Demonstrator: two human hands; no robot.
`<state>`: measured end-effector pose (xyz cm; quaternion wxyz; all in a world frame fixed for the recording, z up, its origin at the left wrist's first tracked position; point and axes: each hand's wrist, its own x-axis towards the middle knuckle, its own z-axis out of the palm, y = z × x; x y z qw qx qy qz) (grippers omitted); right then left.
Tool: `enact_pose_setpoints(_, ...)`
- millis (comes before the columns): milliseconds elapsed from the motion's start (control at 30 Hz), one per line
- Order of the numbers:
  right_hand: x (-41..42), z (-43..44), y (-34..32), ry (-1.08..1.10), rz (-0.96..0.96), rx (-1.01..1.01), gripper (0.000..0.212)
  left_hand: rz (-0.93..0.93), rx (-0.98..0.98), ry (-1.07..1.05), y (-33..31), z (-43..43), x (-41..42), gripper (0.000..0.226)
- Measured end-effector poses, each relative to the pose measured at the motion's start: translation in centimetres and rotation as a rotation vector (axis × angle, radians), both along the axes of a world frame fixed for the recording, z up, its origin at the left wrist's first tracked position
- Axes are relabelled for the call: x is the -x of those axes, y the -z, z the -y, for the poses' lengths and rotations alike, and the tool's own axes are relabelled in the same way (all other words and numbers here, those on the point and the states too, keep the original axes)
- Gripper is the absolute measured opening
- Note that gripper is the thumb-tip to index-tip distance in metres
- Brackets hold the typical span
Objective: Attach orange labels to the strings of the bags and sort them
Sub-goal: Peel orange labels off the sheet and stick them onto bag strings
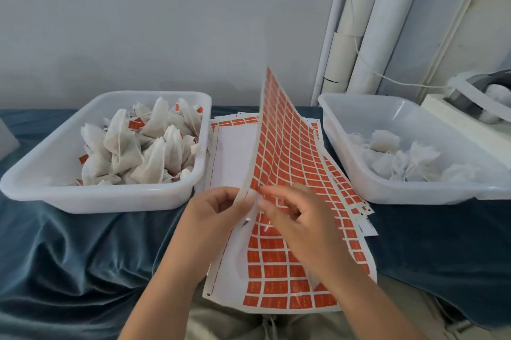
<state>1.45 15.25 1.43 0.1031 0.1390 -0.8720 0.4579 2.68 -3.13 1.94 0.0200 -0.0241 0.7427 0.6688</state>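
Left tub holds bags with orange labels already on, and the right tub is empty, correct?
Not quite. The left tub does hold bags with orange labels, but the right tub is not empty: the head view shows a small heap of white bags in it, no orange labels visible on them.

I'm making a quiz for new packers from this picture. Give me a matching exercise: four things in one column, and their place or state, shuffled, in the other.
Things
1. left bin
2. right bin
3. lifted label sheet
4. blue cloth

Places or states
A. lies under both bins
B. holds labelled bags
C. stands raised off the stack, left hand and right hand at its near edge
D. holds plain bags, no label in view

Pairs: 1-B, 2-D, 3-C, 4-A
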Motion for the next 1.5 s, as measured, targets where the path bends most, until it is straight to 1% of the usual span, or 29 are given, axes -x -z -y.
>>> enact_pose_setpoints(67,0.0,-0.2,0.3,0.035,-0.107,-0.087,0.055,-0.097,0.092,0.022,-0.2,-0.3,-0.2,0.015)
enact_pose_setpoints(100,0.0,-0.5,0.3,0.062,-0.166,-0.139,0.061,-0.129,0.147,0.031,-0.2,-0.5,-0.3,0.019)
enact_pose_setpoints(133,0.0,-0.7,0.4,0.083,-0.221,-0.198,0.062,-0.151,0.211,0.040,-0.2,-0.7,-0.4,0.021)
enact_pose_setpoints(233,0.2,-1.1,0.7,0.081,-0.341,-0.313,0.051,-0.200,0.382,0.053,-0.1,-1.2,-0.6,0.022)
enact_pose_setpoints(333,0.5,-1.3,1.2,0.047,-0.461,-0.381,0.037,-0.244,0.482,0.049,0.0,-1.5,-0.6,0.021)
enact_pose_setpoints(433,0.8,-1.4,1.8,-0.010,-0.575,-0.444,0.032,-0.280,0.585,0.048,0.3,-1.4,-0.2,0.020)
enact_pose_setpoints(533,0.9,-1.4,2.1,-0.002,-0.615,-0.470,0.036,-0.321,0.659,0.060,0.9,-1.3,0.0,0.016)
enact_pose_setpoints(633,0.9,-1.4,2.3,0.014,-0.606,-0.469,0.028,-0.345,0.669,0.058,1.2,-1.4,0.0,0.017)
enact_pose_setpoints(733,0.8,-1.5,2.0,0.077,-0.489,-0.387,0.036,-0.346,0.579,0.026,1.2,-1.5,-0.1,0.021)
enact_pose_setpoints(800,0.7,-1.6,1.4,0.081,-0.309,-0.195,0.031,-0.317,0.488,-0.019,1.2,-1.5,-0.2,0.021)
enact_pose_setpoints(867,0.7,-1.8,0.7,0.060,-0.082,0.066,0.023,-0.265,0.426,-0.077,1.2,-1.3,0.0,0.022)
enact_pose_setpoints(933,0.7,-2.1,0.3,0.077,0.090,0.241,0.019,-0.243,0.425,-0.164,1.7,-1.2,0.4,0.023)
enact_pose_setpoints(1000,0.9,-2.5,0.1,0.133,0.217,0.392,0.017,-0.215,0.458,-0.254,2.4,-1.1,0.9,0.024)
enact_pose_setpoints(1067,1.1,-2.8,-0.2,0.192,0.283,0.533,0.021,-0.182,0.467,-0.318,3.3,-0.7,1.6,0.020)
enact_pose_setpoints(1100,1.2,-2.9,-0.3,0.211,0.297,0.580,0.023,-0.148,0.461,-0.327,3.7,-0.5,2.0,0.013)
enact_pose_setpoints(1133,1.2,-3.0,-0.5,0.210,0.306,0.617,0.027,-0.101,0.476,-0.315,3.9,-0.4,2.2,0.012)
enact_pose_setpoints(1167,1.3,-3.0,-0.6,0.189,0.312,0.642,0.034,-0.093,0.547,-0.308,4.2,-0.5,2.2,0.030)
enact_pose_setpoints(1200,1.2,-2.9,-0.8,0.164,0.324,0.661,0.040,-0.146,0.669,-0.309,4.3,-0.8,2.0,0.046)
enact_pose_setpoints(1233,1.1,-2.8,-0.9,0.144,0.340,0.667,0.044,-0.230,0.797,-0.322,4.3,-1.2,1.7,0.055)
enact_pose_setpoints(1267,1.0,-2.6,-1.0,0.131,0.356,0.665,0.044,-0.307,0.861,-0.328,4.0,-1.9,1.3,0.054)
enact_pose_setpoints(1300,0.9,-2.4,-0.9,0.123,0.365,0.651,0.041,-0.333,0.843,-0.309,3.5,-2.6,0.9,0.049)
enact_pose_setpoints(1333,0.8,-2.1,-0.8,0.127,0.370,0.624,0.036,-0.302,0.757,-0.256,2.9,-3.2,0.5,0.050)
enact_pose_setpoints(1367,0.8,-1.9,-0.5,0.142,0.368,0.592,0.029,-0.235,0.603,-0.188,2.2,-3.8,0.0,0.058)
enact_pose_setpoints(1400,0.6,-1.7,-0.5,0.154,0.362,0.573,0.026,-0.140,0.390,-0.137,1.5,-4.4,-0.3,0.065)
enact_pose_setpoints(1433,0.5,-1.5,-0.2,0.151,0.346,0.554,0.027,-0.059,0.191,-0.099,1.2,-4.8,-0.4,0.067)
enact_pose_setpoints(1467,0.4,-1.3,0.0,0.142,0.333,0.537,0.029,-0.020,0.040,-0.087,1.0,-5.0,-0.6,0.062)
enact_pose_setpoints(1500,0.4,-1.2,0.1,0.130,0.329,0.524,0.028,-0.001,-0.066,-0.092,0.7,-5.1,-0.6,0.054)
